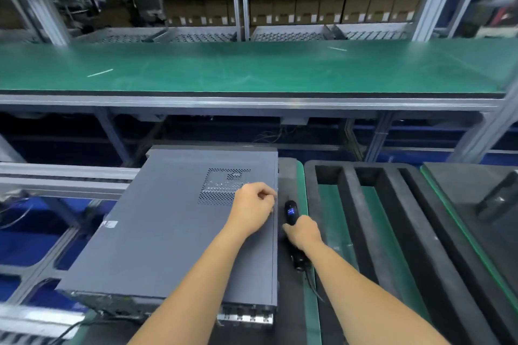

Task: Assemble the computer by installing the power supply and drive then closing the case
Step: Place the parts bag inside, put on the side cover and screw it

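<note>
Both bare forearms reach forward from the lower edge of the view, running nearly side by side. The left hand (253,209) lies knuckles up with its fingers curled in, the fingertips bunched toward the thumb as if pinching something too small to make out. The right hand (302,232), just beside it and slightly nearer, wraps its fingers round a dark electric screwdriver (291,214).

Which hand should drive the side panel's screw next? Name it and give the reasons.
Right. The right hand already grips the electric screwdriver just beside the closed case's right edge. The left hand rests curled on the side panel at that edge, probably steadying it or pinching something small.
</note>
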Motion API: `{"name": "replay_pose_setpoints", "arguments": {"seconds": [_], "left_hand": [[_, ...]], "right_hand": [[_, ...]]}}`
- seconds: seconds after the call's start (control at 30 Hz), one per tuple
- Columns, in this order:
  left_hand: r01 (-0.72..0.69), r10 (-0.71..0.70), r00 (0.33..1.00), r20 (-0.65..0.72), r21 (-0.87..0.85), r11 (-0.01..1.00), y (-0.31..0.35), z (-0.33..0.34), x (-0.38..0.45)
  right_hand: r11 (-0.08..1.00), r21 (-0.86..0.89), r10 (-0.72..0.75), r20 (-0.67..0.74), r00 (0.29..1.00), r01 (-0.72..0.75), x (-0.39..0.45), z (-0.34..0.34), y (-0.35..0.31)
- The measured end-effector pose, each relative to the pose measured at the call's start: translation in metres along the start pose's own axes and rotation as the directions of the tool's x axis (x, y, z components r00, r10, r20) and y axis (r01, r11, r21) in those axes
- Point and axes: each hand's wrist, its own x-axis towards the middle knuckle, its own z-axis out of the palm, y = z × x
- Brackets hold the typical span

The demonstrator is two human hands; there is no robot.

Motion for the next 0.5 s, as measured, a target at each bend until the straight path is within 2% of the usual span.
{"name": "replay_pose_setpoints", "arguments": {"seconds": [0.1,0.17,0.23,0.37,0.5], "left_hand": [[0.004,-0.003,1.000,0.013,-0.042,0.999,-0.001,0.000,0.000],[-0.014,0.016,1.000,0.027,-0.066,0.998,0.002,0.004,-0.002],[-0.039,0.043,0.998,0.035,-0.088,0.995,0.008,0.010,-0.009],[-0.015,0.033,0.994,0.105,-0.166,0.986,0.025,0.022,-0.035],[0.152,-0.047,0.956,0.289,-0.349,0.925,0.042,0.025,-0.079]], "right_hand": [[0.945,0.328,-0.025,0.054,0.998,0.005,-0.015,-0.018,0.004],[0.825,0.564,-0.037,0.090,0.995,-0.020,-0.031,-0.035,0.006],[0.658,0.752,-0.064,0.098,0.993,-0.032,-0.051,-0.054,0.004],[0.427,0.903,-0.123,0.009,0.992,0.045,-0.089,-0.091,-0.006],[0.196,0.959,-0.103,-0.188,0.977,0.205,-0.126,-0.107,-0.018]]}}
